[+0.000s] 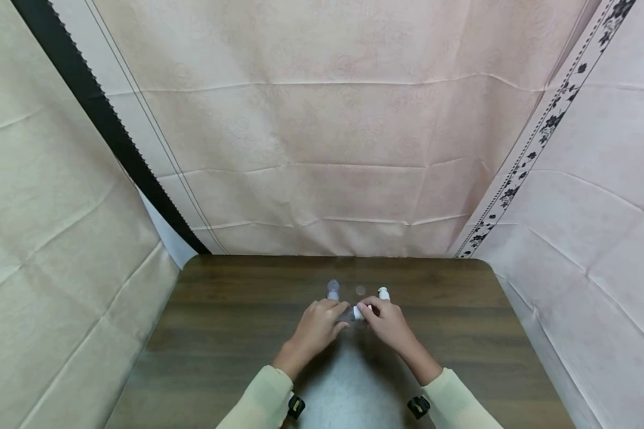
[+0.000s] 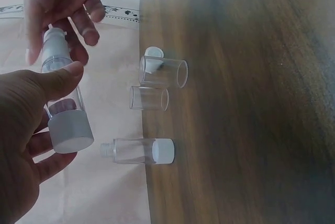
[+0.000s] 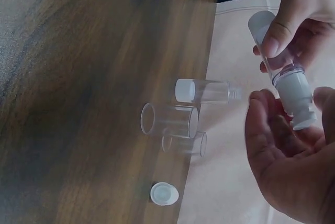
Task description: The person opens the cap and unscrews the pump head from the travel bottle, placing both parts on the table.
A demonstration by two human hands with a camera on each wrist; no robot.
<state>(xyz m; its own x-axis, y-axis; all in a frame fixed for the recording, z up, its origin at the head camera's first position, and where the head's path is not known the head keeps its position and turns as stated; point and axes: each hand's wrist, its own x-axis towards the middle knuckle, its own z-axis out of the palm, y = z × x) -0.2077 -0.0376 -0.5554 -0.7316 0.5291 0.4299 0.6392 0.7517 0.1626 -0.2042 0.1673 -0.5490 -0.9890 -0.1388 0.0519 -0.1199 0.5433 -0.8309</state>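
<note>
My left hand (image 1: 319, 325) grips a clear bottle (image 2: 68, 98) with a white base, its thumb laid along the side. A white pump top (image 3: 294, 96) sits at the bottle's neck. My right hand (image 1: 389, 325) has its thumb and curled fingers around that pump top. The bottle is held tilted above the table, pump end toward the right hand. Nearby on the table stands a second clear bottle (image 3: 209, 91) with a white base and a bare threaded neck.
Two clear cylindrical pieces, a larger sleeve (image 3: 170, 121) and a smaller sleeve (image 2: 149, 98), stand beside the second bottle. Another white pump top (image 3: 164, 193) stands past them on the right. The brown wooden table (image 1: 236, 333) meets hanging pale cloth (image 1: 322, 196) at its far edge.
</note>
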